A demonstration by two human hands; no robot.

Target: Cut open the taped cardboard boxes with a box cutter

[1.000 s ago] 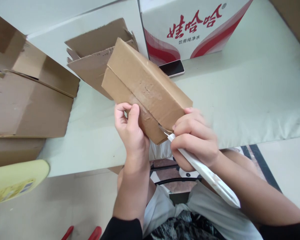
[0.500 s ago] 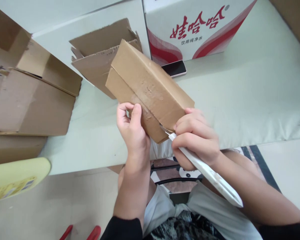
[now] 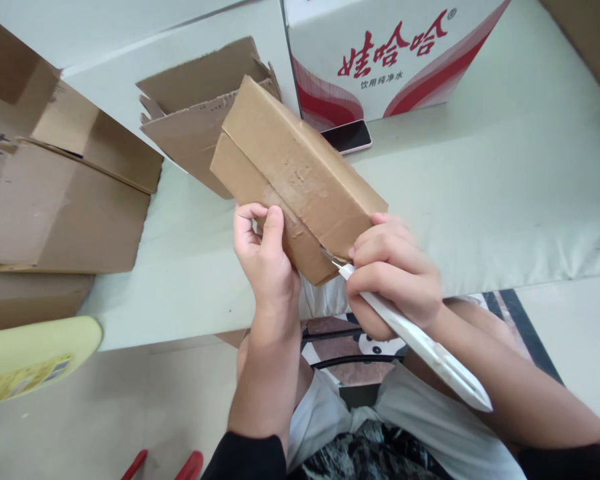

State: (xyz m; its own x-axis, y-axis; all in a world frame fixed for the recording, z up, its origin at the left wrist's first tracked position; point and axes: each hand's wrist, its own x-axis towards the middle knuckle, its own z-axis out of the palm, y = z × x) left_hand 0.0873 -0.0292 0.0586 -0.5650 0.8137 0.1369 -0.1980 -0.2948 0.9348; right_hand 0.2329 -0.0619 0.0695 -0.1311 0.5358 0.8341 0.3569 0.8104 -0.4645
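Observation:
A small brown cardboard box (image 3: 300,177) is held tilted above the pale green surface, its taped seam facing me. My left hand (image 3: 266,250) grips the box's left edge, thumb lying on the face near the seam. In my right hand (image 3: 397,273) is a white utility knife (image 3: 425,347), its handle slanting down to the right. The thin blade meets the seam at the box's lower end, where a short slit gapes. Fingertips of that hand also rest against the box's lower right side. What the box contains is hidden.
Behind stand an opened cardboard box (image 3: 195,107) and a white-and-red carton (image 3: 380,60), with a phone (image 3: 347,137) by the carton. Larger cardboard boxes (image 3: 70,200) are stacked at left, near a yellow rounded object (image 3: 35,360). The pale green surface (image 3: 505,200) extends right.
The knife and right hand have shifted very slightly to the right. Both hands keep their holds, and the box stays almost in place.

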